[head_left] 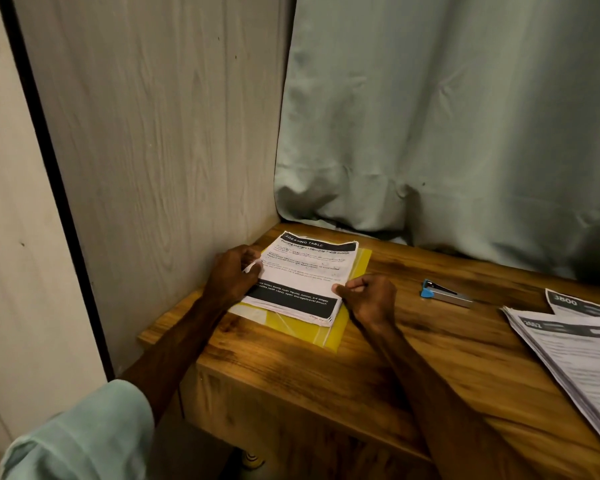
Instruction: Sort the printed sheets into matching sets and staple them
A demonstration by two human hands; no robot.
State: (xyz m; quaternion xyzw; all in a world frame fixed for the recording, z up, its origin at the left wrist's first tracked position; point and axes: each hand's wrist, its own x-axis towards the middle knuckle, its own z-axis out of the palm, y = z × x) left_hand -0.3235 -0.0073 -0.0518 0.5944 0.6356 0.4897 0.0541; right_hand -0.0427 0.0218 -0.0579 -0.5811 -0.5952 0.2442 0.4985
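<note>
A stack of printed sheets (309, 271) with black bands lies on a yellow plastic folder (340, 336) in the table's far left corner. My left hand (232, 275) grips the stack's left edge, lifting a corner of paper with its fingers. On the right edge, my right hand (369, 299) pinches the sheets between thumb and curled fingers. A small blue and silver stapler (445, 294) lies on the wood to the right of my right hand, untouched. A second fanned pile of printed sheets (575, 358) lies at the right edge of the table.
The wooden table (326, 375) stands in a corner, with a pale wood-grain panel (160, 133) on its left and a grey-green curtain (465, 116) behind it. Bare wood lies between the two paper piles and along the front edge.
</note>
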